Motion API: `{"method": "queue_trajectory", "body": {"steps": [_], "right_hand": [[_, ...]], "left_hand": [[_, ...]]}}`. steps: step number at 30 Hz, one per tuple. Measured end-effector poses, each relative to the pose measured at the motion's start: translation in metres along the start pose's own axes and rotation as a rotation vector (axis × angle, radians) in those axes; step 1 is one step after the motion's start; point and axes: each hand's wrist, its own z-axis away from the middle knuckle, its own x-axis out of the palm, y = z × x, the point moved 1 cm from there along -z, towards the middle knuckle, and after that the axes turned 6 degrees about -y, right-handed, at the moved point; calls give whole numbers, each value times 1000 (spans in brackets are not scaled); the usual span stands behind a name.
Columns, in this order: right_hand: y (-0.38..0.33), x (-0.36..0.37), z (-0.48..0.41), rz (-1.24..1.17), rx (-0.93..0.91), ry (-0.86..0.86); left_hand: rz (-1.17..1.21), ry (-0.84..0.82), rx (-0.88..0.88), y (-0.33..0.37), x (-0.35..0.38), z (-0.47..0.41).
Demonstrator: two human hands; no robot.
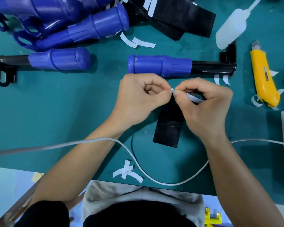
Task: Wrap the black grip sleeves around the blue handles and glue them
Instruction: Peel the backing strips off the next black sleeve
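Mid-batch, by the look of it: a blue handle [161,66] lies at centre and a second handle [59,60] at the left, both with shafts already showing black. A pile of bare handles [88,28] waits in the upper left, and a stack of black sleeves [184,18] sits at top centre, so plenty is left to do. Right now it's prep on the next one. A black grip sleeve [168,130] lies flat on the teal table [56,112] just below centre, and both hands meet over its upper end. The left hand [138,95] is curled, thumb and forefinger pinching the tip of the white backing strip [194,98]. The right hand [206,104], fingers curled too, pinches the same end from the other side, the strip running under its fingers. I'd say the strip has to be peeled off before any wrapping, and the glue bottle [231,28] lies untouched in the upper right.
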Motion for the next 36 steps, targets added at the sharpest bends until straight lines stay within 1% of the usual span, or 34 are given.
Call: {"method": "queue_trajectory", "body": {"steps": [4,7,9,12,15,19,22,24,29,33,36], "right_hand": [[-4,-1,1,44,1,-46],[-4,-2,1,169,-51,-86],[-4,-4,0,239,-101,-104],[-1,-6,0,272,-126,-105],[-1,-5,1,315,-150,-104],[-2,-5,1,314,-181,-114],[-2,-4,1,301,-188,-130],[-2,-3,1,283,-187,-141],[-1,-1,1,221,-219,-127],[-1,3,5,196,-253,-80],[1,7,8,234,-300,-32]], "left_hand": [[-103,24,76,-1,1,3],[-263,5,122,-2,-3,5],[-392,3,199,-1,-4,6],[-571,57,352,2,-3,7],[-613,77,403,0,-2,7],[-584,59,413,-1,-3,6],[-574,15,440,-1,-2,5],[-538,-25,420,-1,-2,4],[-252,-109,169,-2,1,4],[-84,-115,47,0,4,3],[91,-108,-69,3,9,2]]}}
